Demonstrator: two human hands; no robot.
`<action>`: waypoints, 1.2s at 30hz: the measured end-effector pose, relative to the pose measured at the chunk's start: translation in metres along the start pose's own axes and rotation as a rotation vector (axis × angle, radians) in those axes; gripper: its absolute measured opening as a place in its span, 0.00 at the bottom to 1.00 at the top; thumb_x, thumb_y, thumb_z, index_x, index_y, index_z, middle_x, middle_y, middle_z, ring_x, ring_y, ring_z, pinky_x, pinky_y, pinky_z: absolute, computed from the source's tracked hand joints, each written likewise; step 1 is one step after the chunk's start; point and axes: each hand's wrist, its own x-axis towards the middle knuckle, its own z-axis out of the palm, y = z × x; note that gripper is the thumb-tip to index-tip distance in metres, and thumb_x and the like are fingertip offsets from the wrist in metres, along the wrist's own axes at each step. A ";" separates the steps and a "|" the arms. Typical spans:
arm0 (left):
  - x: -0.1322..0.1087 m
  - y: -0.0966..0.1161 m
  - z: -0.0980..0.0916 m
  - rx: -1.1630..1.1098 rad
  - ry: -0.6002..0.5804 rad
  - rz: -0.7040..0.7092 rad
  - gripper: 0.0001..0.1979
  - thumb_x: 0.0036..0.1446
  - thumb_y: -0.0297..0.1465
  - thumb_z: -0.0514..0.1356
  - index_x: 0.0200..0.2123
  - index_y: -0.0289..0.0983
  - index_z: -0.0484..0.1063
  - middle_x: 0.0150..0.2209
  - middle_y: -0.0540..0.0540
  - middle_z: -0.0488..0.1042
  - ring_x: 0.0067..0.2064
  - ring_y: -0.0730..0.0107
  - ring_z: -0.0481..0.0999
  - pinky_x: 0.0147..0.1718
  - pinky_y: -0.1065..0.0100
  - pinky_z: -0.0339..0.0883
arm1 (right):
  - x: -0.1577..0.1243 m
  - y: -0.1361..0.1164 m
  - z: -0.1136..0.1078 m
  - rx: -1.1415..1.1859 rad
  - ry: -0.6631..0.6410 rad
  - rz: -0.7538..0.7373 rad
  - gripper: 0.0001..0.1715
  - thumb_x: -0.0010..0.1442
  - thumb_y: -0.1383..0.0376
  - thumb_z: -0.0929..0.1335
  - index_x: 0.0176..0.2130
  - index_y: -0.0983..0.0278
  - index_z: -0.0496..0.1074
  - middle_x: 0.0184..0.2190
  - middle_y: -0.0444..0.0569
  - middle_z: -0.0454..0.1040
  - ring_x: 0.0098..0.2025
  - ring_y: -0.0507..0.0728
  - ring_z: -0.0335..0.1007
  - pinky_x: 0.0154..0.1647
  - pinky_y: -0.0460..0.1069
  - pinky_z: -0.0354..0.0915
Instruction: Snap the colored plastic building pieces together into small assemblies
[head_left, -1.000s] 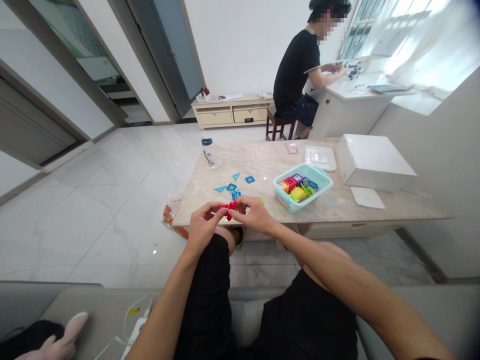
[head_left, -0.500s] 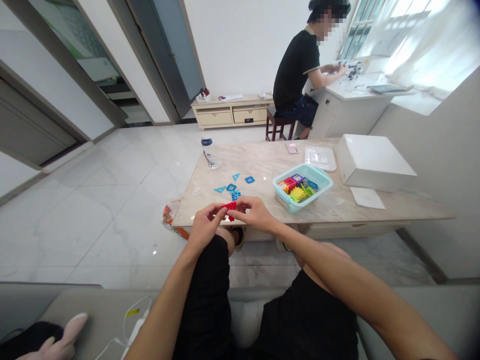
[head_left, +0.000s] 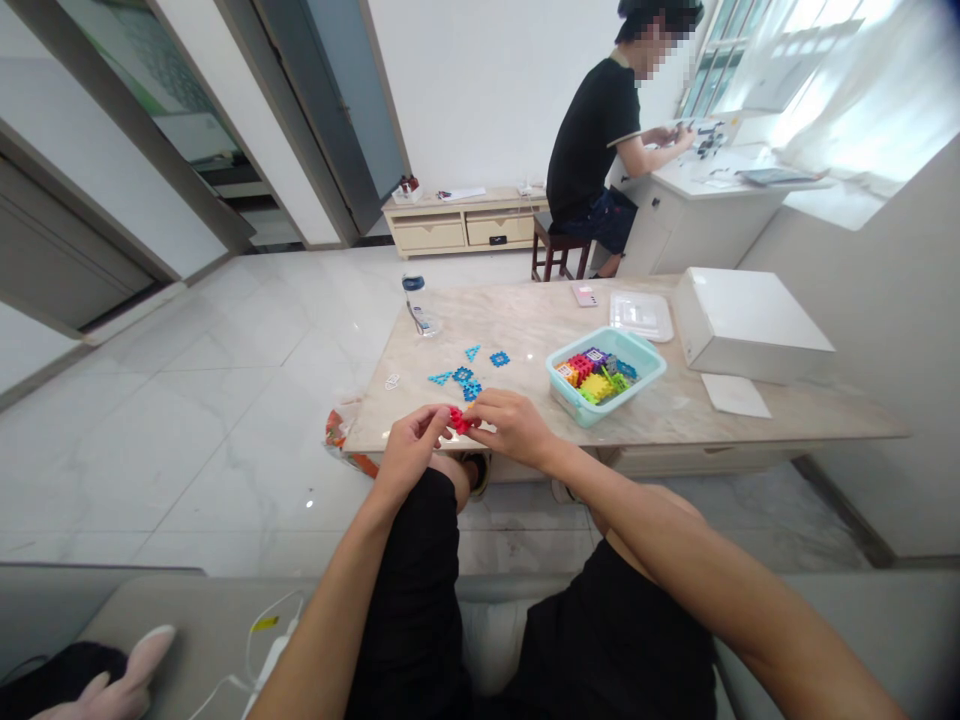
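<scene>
Red plastic, gripped just below the centre of the frame, makes up a small notched building piece (head_left: pixel 459 421) held up at the near edge of a pale marble-patterned bench (head_left: pixel 517 310). Over the last half second its outline has gone from a flatter, pointed shape to a compact clump, so it seems to have been turned between the hands. The bare left hand (head_left: pixel 407 445) keeps its thumb and fingers pinched on the left side of it. The bare right hand (head_left: pixel 517 428) has shifted its fingers, and its tips now meet the right side with a gap showing between thumb and fingers; whether they clamp or merely steady it, I cannot tell. Nor can I tell if the red is one piece or several joined. My reading is that the handling is mid-step, the piece being reoriented rather than put down. Flat blue plastic lattice pieces (head_left: pixel 463 375) lie just beyond the hands, unmoved, and the light-turquoise plastic bin (head_left: pixel 628 392), right of centre, stands where it did, with multicoloured notched plastic pieces (head_left: pixel 596 386) inside.
</scene>
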 end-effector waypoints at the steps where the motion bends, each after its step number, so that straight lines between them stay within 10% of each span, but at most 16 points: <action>1: 0.000 0.000 0.000 0.005 -0.002 0.002 0.23 0.64 0.52 0.65 0.42 0.37 0.83 0.32 0.45 0.82 0.33 0.64 0.79 0.30 0.68 0.69 | 0.000 0.001 0.000 -0.038 -0.021 -0.030 0.08 0.73 0.62 0.71 0.42 0.60 0.80 0.36 0.50 0.79 0.41 0.58 0.73 0.44 0.51 0.65; 17: -0.002 -0.006 0.000 -0.021 0.101 -0.018 0.19 0.56 0.46 0.73 0.40 0.36 0.84 0.37 0.41 0.87 0.37 0.59 0.85 0.36 0.64 0.77 | 0.005 -0.009 -0.008 -0.437 -0.168 -0.300 0.12 0.79 0.68 0.63 0.47 0.63 0.76 0.43 0.53 0.77 0.45 0.60 0.69 0.43 0.54 0.62; 36: -0.005 -0.009 -0.002 0.047 0.167 0.017 0.20 0.60 0.47 0.71 0.45 0.36 0.84 0.40 0.41 0.86 0.39 0.62 0.83 0.41 0.64 0.75 | 0.006 -0.008 0.012 0.552 0.084 0.567 0.18 0.67 0.54 0.74 0.49 0.65 0.81 0.39 0.50 0.85 0.40 0.56 0.79 0.43 0.50 0.70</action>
